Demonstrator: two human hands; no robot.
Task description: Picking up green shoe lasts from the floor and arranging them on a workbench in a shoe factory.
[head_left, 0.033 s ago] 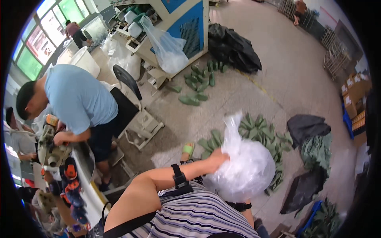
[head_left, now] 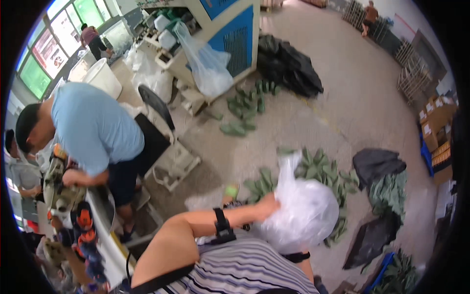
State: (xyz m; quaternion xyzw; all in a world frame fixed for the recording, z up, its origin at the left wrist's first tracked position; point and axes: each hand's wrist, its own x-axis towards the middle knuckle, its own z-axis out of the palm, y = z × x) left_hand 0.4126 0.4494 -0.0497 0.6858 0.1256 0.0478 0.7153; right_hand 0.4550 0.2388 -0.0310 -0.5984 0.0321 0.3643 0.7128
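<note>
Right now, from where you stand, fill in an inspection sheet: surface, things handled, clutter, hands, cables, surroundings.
Surface: pale floor with a faded yellow line.
Things handled: translucent plastic bag, bulging below a gathered neck; green pieces heaped on the floor beyond it.
Clutter: black bag beside the machine; dark sheeting to the right.
Hands: left hand grips the plastic bag near its neck; right hand mostly hidden by it, grip unclear.
Cables: thin dark cord, possibly a cable, by the wearer's left shoulder.
Surroundings: co-worker in light blue bending forward at left; machine with blue panels ahead; cardboard boxes at far right.
</note>
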